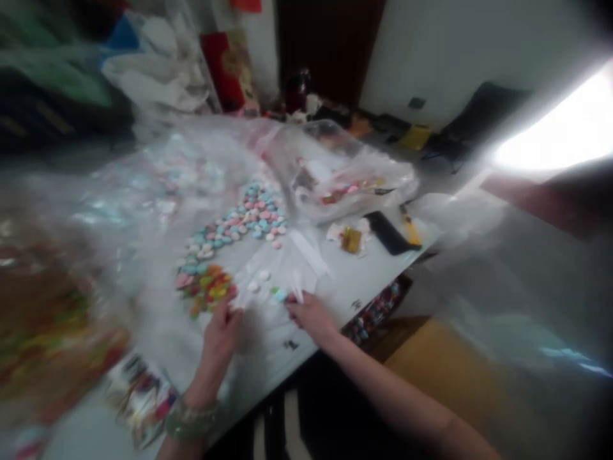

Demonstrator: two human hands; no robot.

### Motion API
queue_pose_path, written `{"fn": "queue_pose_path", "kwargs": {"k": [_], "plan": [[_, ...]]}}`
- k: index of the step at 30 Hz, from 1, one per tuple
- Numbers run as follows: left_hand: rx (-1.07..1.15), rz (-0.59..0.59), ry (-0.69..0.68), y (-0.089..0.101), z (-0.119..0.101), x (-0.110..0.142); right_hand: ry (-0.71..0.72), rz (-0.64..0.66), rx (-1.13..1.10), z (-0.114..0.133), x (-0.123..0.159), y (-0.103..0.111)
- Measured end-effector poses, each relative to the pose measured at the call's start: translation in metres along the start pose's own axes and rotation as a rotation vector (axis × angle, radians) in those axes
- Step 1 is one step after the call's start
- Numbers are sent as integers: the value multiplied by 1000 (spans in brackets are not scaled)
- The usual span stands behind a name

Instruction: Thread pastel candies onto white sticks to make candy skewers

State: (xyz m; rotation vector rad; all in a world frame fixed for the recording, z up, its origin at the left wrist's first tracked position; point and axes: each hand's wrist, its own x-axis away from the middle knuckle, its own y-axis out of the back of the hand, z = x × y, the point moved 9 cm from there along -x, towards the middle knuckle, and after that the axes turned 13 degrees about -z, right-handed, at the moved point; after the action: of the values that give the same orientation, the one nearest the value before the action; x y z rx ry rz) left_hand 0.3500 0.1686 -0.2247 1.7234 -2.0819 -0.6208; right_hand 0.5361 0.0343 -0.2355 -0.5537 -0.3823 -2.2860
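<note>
My left hand (220,338) and my right hand (309,316) sit close together at the table's front edge. Both pinch the lower edges of a small clear plastic bag (272,271), which holds a few white and teal candies (263,284). Just left of my left hand's fingers lies a heap of orange, green and red candies (205,289). Farther up the white table (335,287), a long band of pink, teal and white candies (234,220) spreads out. A jade-green bead bracelet (191,418) circles my left wrist.
A large clear plastic bag (345,182) with colored candies lies at the table's back. A black comb-like object (390,233), a yellow-handled tool (410,225) and gold foil on white paper (351,240) sit right. Blurred plastic sheeting covers the left. A box of candies (376,313) stands below the table's right edge.
</note>
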Motion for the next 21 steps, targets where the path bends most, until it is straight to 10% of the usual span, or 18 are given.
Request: {"fn": "queue_pose_path", "kwargs": {"k": [3,6,21], "plan": [[516,83,482,-1,17,16,275,115,224,6,24,-15],[787,87,657,4,25,28,495,217,346,4,48,-36],[834,136,636,7,32,35,576,226,550,8,54,-54]]}}
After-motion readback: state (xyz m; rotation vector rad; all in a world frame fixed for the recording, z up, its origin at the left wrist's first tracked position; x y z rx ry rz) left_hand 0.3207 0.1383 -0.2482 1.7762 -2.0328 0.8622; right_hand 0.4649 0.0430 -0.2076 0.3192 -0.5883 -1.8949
